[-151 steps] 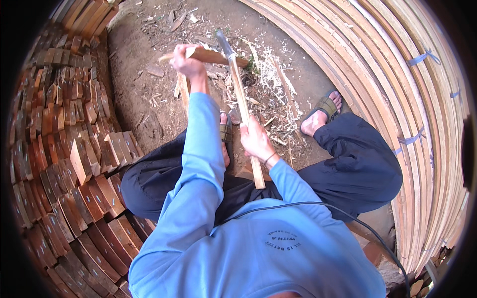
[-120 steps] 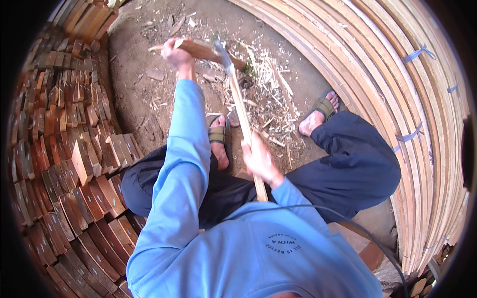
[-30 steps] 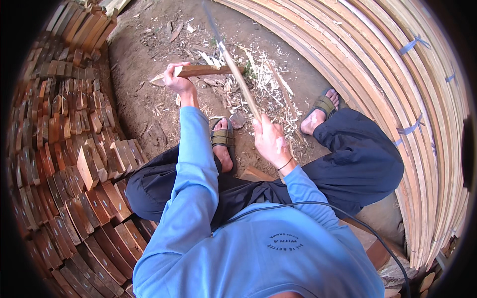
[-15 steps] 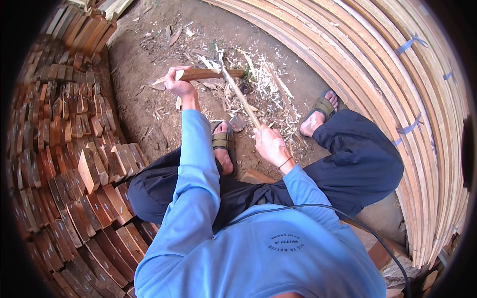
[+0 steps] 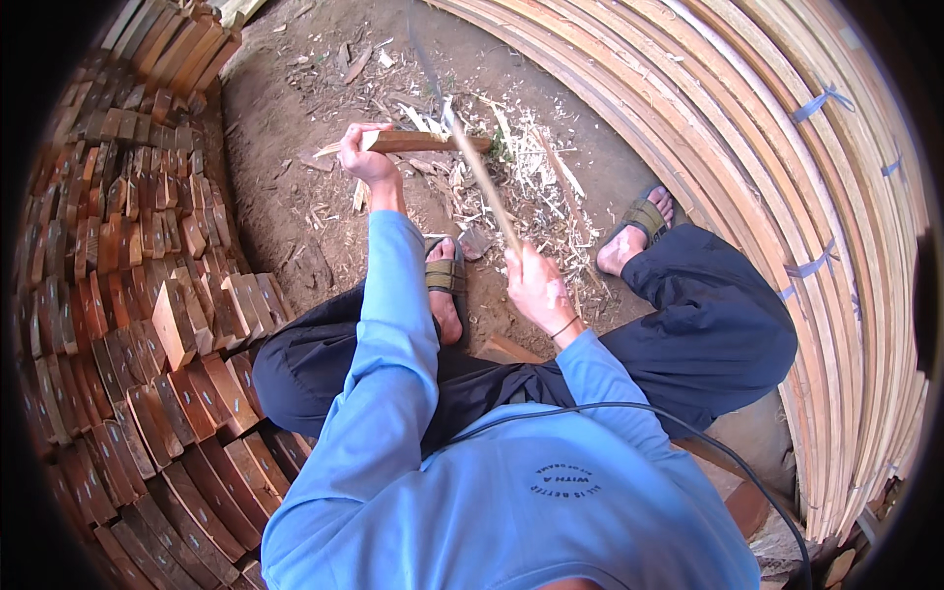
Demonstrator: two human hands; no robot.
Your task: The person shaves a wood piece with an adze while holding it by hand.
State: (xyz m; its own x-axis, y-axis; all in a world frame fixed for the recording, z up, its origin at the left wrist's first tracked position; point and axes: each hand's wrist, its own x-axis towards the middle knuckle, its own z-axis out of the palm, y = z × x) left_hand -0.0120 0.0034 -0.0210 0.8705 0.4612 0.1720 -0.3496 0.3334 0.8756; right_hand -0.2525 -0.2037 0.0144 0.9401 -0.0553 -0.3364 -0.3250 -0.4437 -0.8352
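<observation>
Wood stick [image 5: 418, 143] is prob. handling stiff, light; grip clear of blade [image 5: 427, 59]. L hand [image 5: 372, 164] fingers wrapping stick, R hand [image 5: 536, 285] fingers wrapping tool handle [image 5: 482, 180].

Pretty sure I'm standing in some rough woodworking yard or workshop lol. Dirt floor [image 5: 275, 211] littered with wood shavings [image 5: 539, 169], short cut blocks [image 5: 202, 393] stacked all down the left, long planks [image 5: 728, 128] tied with bluish strips [image 5: 822, 102] on the right. Plus there's a wooden-handled blade [image 5: 485, 182] out, over by a rough-hewn timber piece [image 5: 418, 142].
</observation>
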